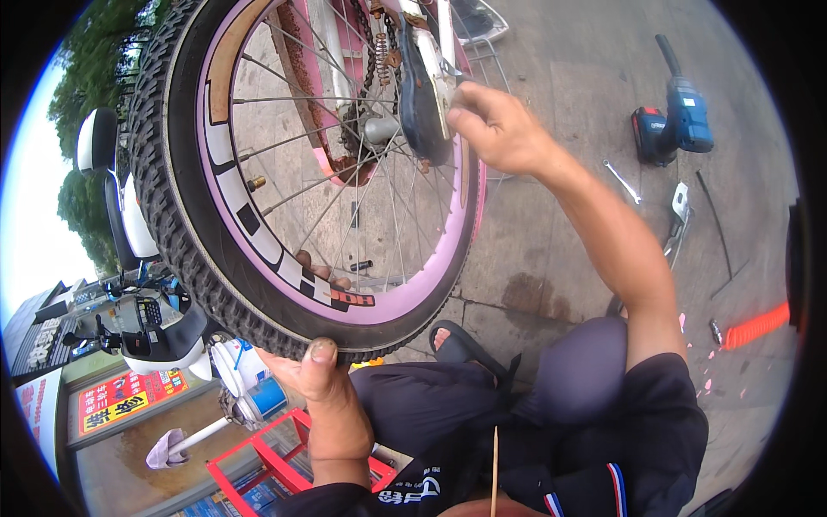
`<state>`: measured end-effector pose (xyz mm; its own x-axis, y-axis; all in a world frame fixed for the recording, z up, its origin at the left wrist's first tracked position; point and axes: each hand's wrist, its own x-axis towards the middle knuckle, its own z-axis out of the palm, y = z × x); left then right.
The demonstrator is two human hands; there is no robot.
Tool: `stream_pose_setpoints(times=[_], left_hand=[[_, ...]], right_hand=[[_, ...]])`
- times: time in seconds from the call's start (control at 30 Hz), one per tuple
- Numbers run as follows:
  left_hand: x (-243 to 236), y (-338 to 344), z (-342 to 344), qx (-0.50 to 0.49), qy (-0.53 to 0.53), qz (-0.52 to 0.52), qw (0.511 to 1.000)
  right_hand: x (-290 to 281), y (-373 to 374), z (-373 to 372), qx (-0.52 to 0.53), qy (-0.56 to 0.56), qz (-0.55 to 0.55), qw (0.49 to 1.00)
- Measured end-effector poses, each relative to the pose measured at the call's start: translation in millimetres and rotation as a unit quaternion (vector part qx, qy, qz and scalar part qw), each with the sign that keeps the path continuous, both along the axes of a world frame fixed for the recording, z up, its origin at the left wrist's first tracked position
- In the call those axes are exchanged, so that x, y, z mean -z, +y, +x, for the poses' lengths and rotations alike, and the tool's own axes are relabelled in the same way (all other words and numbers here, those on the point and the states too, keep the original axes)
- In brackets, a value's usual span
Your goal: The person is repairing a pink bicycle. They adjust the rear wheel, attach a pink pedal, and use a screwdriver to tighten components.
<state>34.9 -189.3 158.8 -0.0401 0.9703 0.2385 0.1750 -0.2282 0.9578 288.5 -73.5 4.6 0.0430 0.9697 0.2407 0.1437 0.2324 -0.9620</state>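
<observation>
While the left hand [320,379] clasps the bicycle tyre [159,189], thumb uppermost, the outstretched right hand [500,129] curls by a white bar [438,86]; whether it grips anything, I can't tell.

Left hand [317,379] is gripping the wheel [396,302]'s black tyre [158,172]. Right hand [498,129] is holding curled fingers beside the white frame tube [445,30]. Blue power tool [689,116] and wrench [622,183] are lying on pavement [586,258].

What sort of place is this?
Probably an outdoor bike repair spot: pink-rimmed bicycle wheel; blue cordless power tool and silver metal wrench on grey paving.
</observation>
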Motion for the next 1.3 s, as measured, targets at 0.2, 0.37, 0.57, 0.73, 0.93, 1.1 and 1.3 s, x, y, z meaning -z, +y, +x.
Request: stream_pose_setpoints(times=[0.2, 0.37, 0.57, 0.73, 0.93, 1.1, 1.3], left_hand=[[-1, -1, 5, -0.014, -0.016, -0.002, 1.0], [2, -1, -2, 0.005, -0.044, 0.003, 0.999], [2, -5, -5, 0.006, -0.054, -0.018, 0.998], [1, -4, -3, 0.03, -0.069, -0.018, 0.997], [1, -3, -3, 0.026, -0.073, -0.032, 0.996], [-8, -1, -3, 0.018, -0.053, -0.047, 0.997], [-26, -2, 5, -0.01, 0.009, -0.124, 0.992]], right_hand=[[-5, -7, 0, 0.039, -0.088, 0.072, 0.993], [0, -3, 0, 0.046, -0.082, 0.11, 0.989], [-7, -5, -1, 0.014, -0.043, -0.007, 0.999], [11, 4, 3, 0.051, -0.109, 0.219, 0.968], [13, -3, -6, 0.044, -0.034, 0.111, 0.992], [7, -2, -6, 0.034, -0.041, 0.085, 0.995], [10, -36, 9, 0.032, -0.083, -0.037, 0.995]])
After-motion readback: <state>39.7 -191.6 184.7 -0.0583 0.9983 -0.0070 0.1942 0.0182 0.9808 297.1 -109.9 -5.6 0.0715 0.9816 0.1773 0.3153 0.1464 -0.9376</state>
